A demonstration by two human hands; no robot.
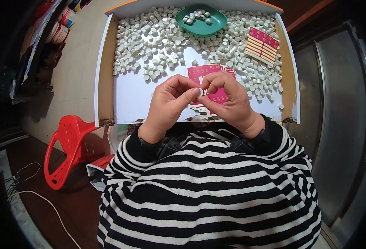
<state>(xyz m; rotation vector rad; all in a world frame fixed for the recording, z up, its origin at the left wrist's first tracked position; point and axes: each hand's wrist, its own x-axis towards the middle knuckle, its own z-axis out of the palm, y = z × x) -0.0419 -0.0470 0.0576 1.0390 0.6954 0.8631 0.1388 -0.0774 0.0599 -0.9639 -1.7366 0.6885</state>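
Between the thumb and finger of my left hand (170, 101) is a small round white cap (200, 93). My right hand (230, 99) is pinched closed against it; a tiny pale piece shows at its fingertips, too small to name. Both hands meet above a stack of pink sticker sheets (197, 71) near the tray's front edge. A green dish (195, 30) at the far side holds several caps, some with darker marks on top. Heaps of loose white caps (158, 37) spread around the dish and along both sides.
A white tray with wooden side walls (106, 70) surrounds the caps. One pink and yellow sticker sheet (261, 46) rests on the caps at right. To the left are a red plastic chair (69, 137) and a white cable (52, 207) on the floor. Metal doors (340, 83) stand right.
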